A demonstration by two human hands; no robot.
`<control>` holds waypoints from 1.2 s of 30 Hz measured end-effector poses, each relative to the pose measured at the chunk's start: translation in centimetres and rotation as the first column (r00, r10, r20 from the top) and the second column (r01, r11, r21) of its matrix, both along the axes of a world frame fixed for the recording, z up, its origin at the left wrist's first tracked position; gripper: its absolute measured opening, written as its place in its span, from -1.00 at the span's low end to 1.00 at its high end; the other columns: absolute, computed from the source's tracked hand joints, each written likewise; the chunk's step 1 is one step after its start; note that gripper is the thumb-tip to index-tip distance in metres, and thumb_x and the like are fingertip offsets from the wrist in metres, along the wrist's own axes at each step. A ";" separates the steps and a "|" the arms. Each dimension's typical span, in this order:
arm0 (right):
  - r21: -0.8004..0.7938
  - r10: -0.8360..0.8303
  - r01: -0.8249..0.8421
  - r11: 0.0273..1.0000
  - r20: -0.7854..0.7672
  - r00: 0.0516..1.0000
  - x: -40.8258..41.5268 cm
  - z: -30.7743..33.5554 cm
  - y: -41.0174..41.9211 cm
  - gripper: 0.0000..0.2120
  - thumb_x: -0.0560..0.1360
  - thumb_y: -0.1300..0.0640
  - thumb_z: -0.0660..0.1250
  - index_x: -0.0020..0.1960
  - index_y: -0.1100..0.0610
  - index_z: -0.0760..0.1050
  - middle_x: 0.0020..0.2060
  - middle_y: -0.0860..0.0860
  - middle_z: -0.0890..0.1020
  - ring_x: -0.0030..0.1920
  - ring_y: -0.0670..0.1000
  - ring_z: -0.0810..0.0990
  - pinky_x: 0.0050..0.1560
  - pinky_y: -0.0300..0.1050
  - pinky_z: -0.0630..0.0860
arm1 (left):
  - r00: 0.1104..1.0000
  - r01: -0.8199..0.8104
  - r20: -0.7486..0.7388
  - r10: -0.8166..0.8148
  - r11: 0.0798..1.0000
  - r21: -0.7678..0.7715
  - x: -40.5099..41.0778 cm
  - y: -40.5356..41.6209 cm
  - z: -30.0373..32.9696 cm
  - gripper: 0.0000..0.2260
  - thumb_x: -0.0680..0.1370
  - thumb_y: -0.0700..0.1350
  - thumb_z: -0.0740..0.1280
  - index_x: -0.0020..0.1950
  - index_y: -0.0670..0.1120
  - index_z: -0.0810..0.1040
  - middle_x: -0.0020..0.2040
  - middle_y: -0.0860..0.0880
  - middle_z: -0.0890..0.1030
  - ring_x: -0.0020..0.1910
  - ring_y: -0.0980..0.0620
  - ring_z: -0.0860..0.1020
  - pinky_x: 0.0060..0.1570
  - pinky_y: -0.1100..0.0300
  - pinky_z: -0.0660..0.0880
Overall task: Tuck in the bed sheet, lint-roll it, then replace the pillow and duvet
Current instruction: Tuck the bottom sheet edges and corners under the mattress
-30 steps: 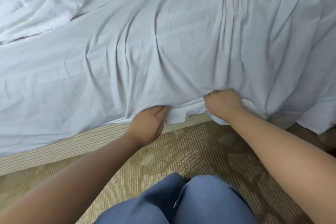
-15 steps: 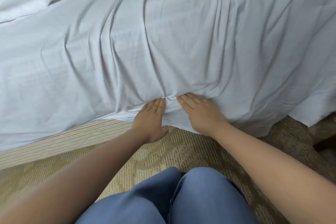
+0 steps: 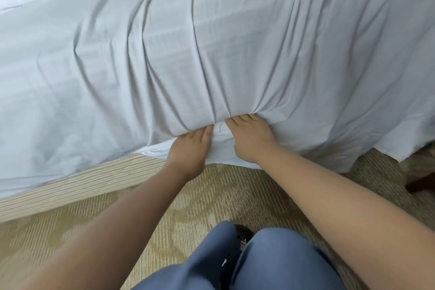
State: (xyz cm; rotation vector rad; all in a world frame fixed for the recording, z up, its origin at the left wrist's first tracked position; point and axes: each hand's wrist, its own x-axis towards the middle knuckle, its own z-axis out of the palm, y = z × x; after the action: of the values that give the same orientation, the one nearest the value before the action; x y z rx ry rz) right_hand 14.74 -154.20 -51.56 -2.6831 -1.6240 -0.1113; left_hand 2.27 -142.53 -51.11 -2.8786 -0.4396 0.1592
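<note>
The bed sheet (image 3: 211,54) drapes over the mattress's near edge, gathered into folds at the striped bed base (image 3: 70,183). Left hand (image 3: 188,148) and right hand (image 3: 251,139), fingers straight, press the sheet under that edge.

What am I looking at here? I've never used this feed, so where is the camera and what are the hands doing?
There is no machine: a person wears the camera on their head, looking down at their own arms. The left hand and right hand lie side by side with straight fingers, pushing the white bed sheet in at the mattress edge. Neither hand holds anything. To the right, the sheet hangs loose over the patterned carpet. A striped bed base shows at left, and blue trousers below.
</note>
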 end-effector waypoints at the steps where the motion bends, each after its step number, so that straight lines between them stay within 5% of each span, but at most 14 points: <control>1: -0.017 0.037 -0.036 0.999 0.039 0.999 0.0 -0.2 -0.6 -0.37 0.50 0.17 0.23 0.51 0.12 0.09 0.46 -0.01 0.25 0.45 -0.01 0.20 0.44 -0.14 0.04 | 0.996 0.092 0.006 -0.092 0.996 0.019 -0.8 0.3 -0.2 -0.21 0.41 -0.26 0.34 0.55 -0.24 0.02 0.44 -0.16 0.34 0.29 -0.14 0.46 0.20 0.09 0.41; 3: 0.018 0.127 -0.131 0.991 0.141 0.982 -0.2 -0.7 -2.1 -0.41 0.40 0.21 0.34 0.42 0.18 0.32 0.33 0.06 0.45 0.33 0.04 0.42 0.36 -0.11 0.27 | 0.964 0.254 0.059 -0.259 0.964 0.076 -2.2 1.0 -0.9 -0.19 0.20 -0.34 0.43 0.45 -0.27 0.30 0.32 -0.24 0.49 0.13 -0.19 0.59 0.02 0.06 0.55; 5: 0.164 0.274 -0.321 0.933 0.255 0.927 0.0 -1.7 -2.9 -0.66 0.30 0.25 0.35 0.08 0.20 0.59 0.04 0.12 0.63 0.05 0.12 0.61 0.12 -0.05 0.51 | 0.923 0.362 0.085 -0.376 0.921 0.142 -3.2 1.8 -1.2 -0.26 0.18 -0.34 0.41 0.38 -0.25 0.39 0.32 -0.27 0.48 0.17 -0.20 0.57 0.05 0.01 0.55; 8: 0.013 0.540 -0.561 0.827 0.256 0.802 -0.7 -1.9 -3.7 -0.88 0.38 0.29 0.23 -0.20 0.18 0.54 -0.27 0.09 0.58 -0.23 0.12 0.58 -0.31 -0.06 0.49 | 0.862 0.484 0.051 -0.505 0.848 0.219 -4.4 2.6 -1.3 -0.33 0.25 -0.32 0.46 0.32 -0.24 0.34 0.31 -0.26 0.49 0.25 -0.24 0.51 0.21 -0.08 0.45; 11: -0.334 0.397 -0.390 0.858 -0.051 0.916 -2.7 -2.1 -3.2 -0.81 0.51 0.23 0.17 0.08 0.16 0.48 -0.07 0.06 0.56 -0.06 0.11 0.55 -0.28 -0.11 0.32 | 0.833 0.538 -0.021 -0.553 0.799 0.268 -5.2 3.2 -1.7 -0.45 0.19 -0.27 0.53 0.15 -0.21 0.49 0.13 -0.22 0.60 0.09 -0.20 0.56 0.12 -0.07 0.37; 13: -0.353 0.324 -0.359 0.864 -0.157 0.933 -3.2 -3.8 -2.9 -0.73 0.52 0.21 0.14 0.19 0.12 0.45 -0.02 0.06 0.57 -0.03 0.10 0.56 -0.25 -0.12 0.34 | 0.820 0.555 -0.019 -0.573 0.785 0.277 -5.5 3.2 -1.7 -0.59 0.19 -0.26 0.51 0.03 -0.17 0.62 0.07 -0.18 0.63 0.01 -0.17 0.60 0.05 -0.03 0.41; 14: -0.352 0.346 -0.375 0.858 -0.146 0.927 -3.5 -4.0 -2.9 -0.71 0.49 0.23 0.18 0.20 0.12 0.46 -0.05 0.06 0.57 -0.07 0.09 0.56 -0.26 -0.11 0.35 | 0.811 0.563 -0.006 -0.585 0.778 0.279 -5.4 3.2 -1.9 -0.63 0.21 -0.27 0.47 0.00 -0.16 0.64 0.06 -0.17 0.63 0.00 -0.16 0.60 0.02 0.00 0.45; 17: -0.231 0.525 -0.479 0.847 0.221 0.822 -2.4 -4.7 -2.1 -0.74 0.26 0.24 0.37 -0.05 0.10 0.57 -0.27 0.00 0.53 -0.29 0.04 0.51 -0.35 -0.12 0.36 | 0.796 0.562 0.043 -0.603 0.764 0.317 -5.2 3.7 -2.5 -0.68 0.32 -0.28 0.32 0.06 -0.17 0.60 0.12 -0.19 0.60 0.05 -0.18 0.56 0.01 -0.01 0.48; 19: -0.212 0.500 -0.453 0.866 0.321 0.805 -2.0 -5.0 -1.5 -0.81 0.31 0.22 0.30 -0.10 0.06 0.57 -0.32 -0.02 0.50 -0.33 0.02 0.49 -0.37 -0.11 0.36 | 0.789 0.551 0.068 -0.610 0.753 0.360 -5.1 3.8 -3.2 -0.66 0.35 -0.28 0.32 0.13 -0.20 0.56 0.18 -0.22 0.55 0.12 -0.20 0.50 0.06 -0.05 0.45; 21: -0.216 0.484 -0.434 0.875 0.335 0.808 -1.8 -5.1 -1.4 -0.72 0.35 0.20 0.16 -0.07 0.01 0.59 -0.31 -0.03 0.50 -0.31 0.01 0.50 -0.36 -0.12 0.37 | 0.787 0.532 0.101 -0.608 0.753 0.386 -5.1 3.8 -4.0 -0.67 0.39 -0.27 0.34 0.15 -0.22 0.56 0.22 -0.22 0.53 0.17 -0.21 0.43 0.12 -0.08 0.41; 24: -0.368 0.472 -0.354 0.860 0.308 0.826 -0.7 -5.4 -1.5 -0.73 0.27 0.07 0.37 -0.04 -0.09 0.63 -0.34 -0.05 0.54 -0.36 0.00 0.53 -0.41 -0.15 0.36 | 0.764 0.524 0.171 -0.622 0.753 0.398 -4.9 3.6 -4.8 -0.77 0.54 -0.27 0.24 0.12 -0.22 0.62 0.24 -0.21 0.56 0.20 -0.20 0.40 0.19 -0.09 0.34; 28: -0.336 0.363 -0.263 0.904 0.283 0.888 -0.5 -5.1 -1.1 -0.79 0.11 0.09 0.54 -0.26 0.01 0.64 -0.49 0.02 0.51 -0.53 0.03 0.47 -0.53 -0.19 0.17 | 0.759 0.498 0.223 -0.611 0.767 0.405 -4.9 3.8 -4.9 -0.64 0.62 -0.27 0.05 0.08 -0.20 0.65 0.25 -0.21 0.55 0.20 -0.19 0.38 0.16 -0.08 0.32; 31: -0.228 0.321 -0.255 0.940 0.333 0.886 -1.5 -5.1 -1.6 -0.90 0.17 0.18 0.45 -0.31 0.14 0.63 -0.30 0.05 0.55 -0.31 0.08 0.51 -0.46 -0.14 0.35 | 0.785 0.478 0.182 -0.593 0.765 0.431 -4.9 4.0 -5.2 -0.72 0.51 -0.25 0.21 0.14 -0.22 0.63 0.34 -0.23 0.41 0.22 -0.21 0.36 0.16 -0.09 0.31; 36: -0.180 0.222 -0.167 0.969 0.345 0.912 -1.6 -5.3 -2.8 -0.67 0.25 0.19 0.27 -0.04 0.22 0.65 -0.02 0.10 0.62 -0.23 0.07 0.53 -0.31 -0.10 0.36 | 0.798 0.479 0.186 -0.573 0.791 0.380 -4.3 3.3 -4.1 -0.66 0.54 -0.24 0.08 0.02 -0.21 0.66 0.29 -0.20 0.50 0.13 -0.18 0.39 0.01 -0.03 0.39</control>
State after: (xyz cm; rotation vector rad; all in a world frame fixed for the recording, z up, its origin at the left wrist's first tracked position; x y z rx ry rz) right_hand 13.11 -157.00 -56.84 -2.7069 -2.0686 -0.5383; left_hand -2.00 -139.21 -55.22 -2.5785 0.3012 -0.4055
